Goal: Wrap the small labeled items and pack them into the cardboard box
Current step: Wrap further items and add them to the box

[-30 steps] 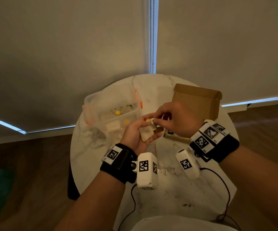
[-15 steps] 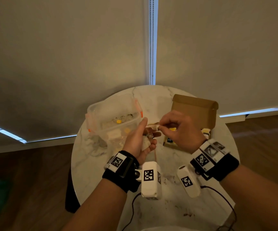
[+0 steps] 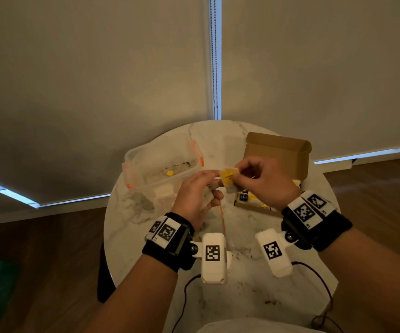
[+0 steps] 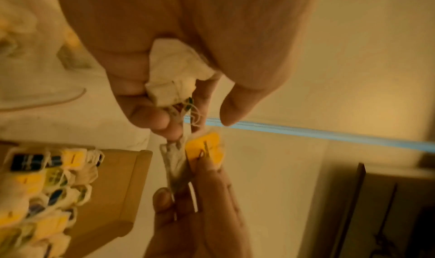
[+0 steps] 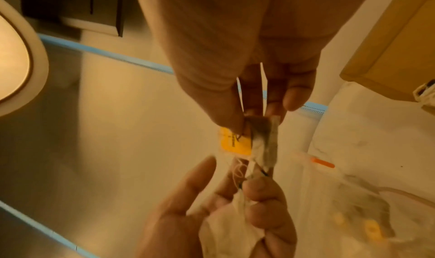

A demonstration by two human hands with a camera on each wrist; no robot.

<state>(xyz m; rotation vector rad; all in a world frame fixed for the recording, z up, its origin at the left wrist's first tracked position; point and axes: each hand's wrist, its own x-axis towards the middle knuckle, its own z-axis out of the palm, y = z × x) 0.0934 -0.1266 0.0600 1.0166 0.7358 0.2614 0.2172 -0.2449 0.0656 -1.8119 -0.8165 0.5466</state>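
With my right hand (image 3: 263, 179) pinching the yellow-tagged item (image 3: 227, 176) above the table (image 3: 242, 280) beside the cardboard box (image 3: 280, 152) and my left hand (image 3: 197, 195) gripping its white wrap (image 4: 179, 72), I'd keep the thread taut while winding

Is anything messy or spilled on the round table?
Yes. Dark crumbs lie scattered on the marble table near its front edge, and gritty specks dust the bottom of the clear plastic tub. Nothing looks broken, and the cardboard box stands open and tidy.
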